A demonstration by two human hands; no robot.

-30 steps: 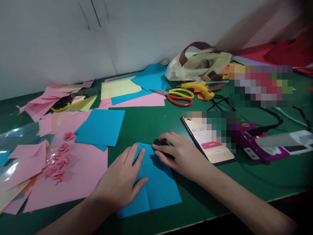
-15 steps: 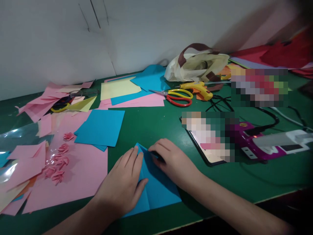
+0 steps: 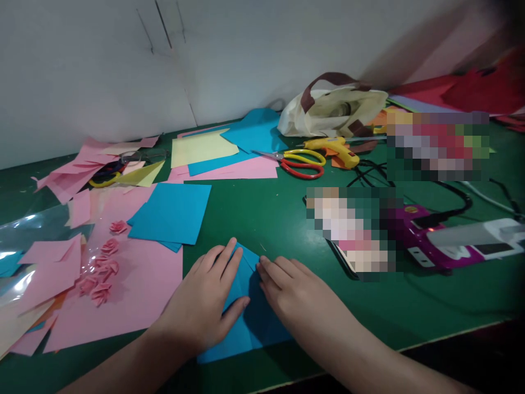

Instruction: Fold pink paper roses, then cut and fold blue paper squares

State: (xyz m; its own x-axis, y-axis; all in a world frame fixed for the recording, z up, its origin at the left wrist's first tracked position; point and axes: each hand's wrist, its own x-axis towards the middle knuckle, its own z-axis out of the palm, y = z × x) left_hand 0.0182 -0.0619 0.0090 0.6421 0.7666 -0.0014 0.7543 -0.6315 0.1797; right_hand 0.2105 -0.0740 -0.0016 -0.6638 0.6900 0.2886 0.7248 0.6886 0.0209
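A creased sheet of blue paper [image 3: 238, 336] lies near the table's front edge, its top corner folded at the far end. My left hand [image 3: 211, 298] rests flat on its left side, fingers stretched out and thumb apart. On the right, my right hand [image 3: 295, 295] has its fingers pressed together, pinching the sheet's right edge near the fold. Part of the sheet is hidden beneath both hands. To the left, several pink paper roses [image 3: 107, 267] sit on a pink sheet [image 3: 151, 290], beside square blue sheets [image 3: 176, 213].
Red-and-yellow-handled scissors [image 3: 303, 164] and a yellow glue gun [image 3: 334, 148] lie further back, before a cream bag [image 3: 295, 117]. A phone [image 3: 348, 262], partly blurred, and a purple power strip [image 3: 418, 241] with cables are at right. Paper scraps [image 3: 69, 169] lie at left.
My right hand has slid down and toward me along the sheet's right edge, and the right part there is now folded inward. My left hand stays on the paper, its fingers slightly more spread.
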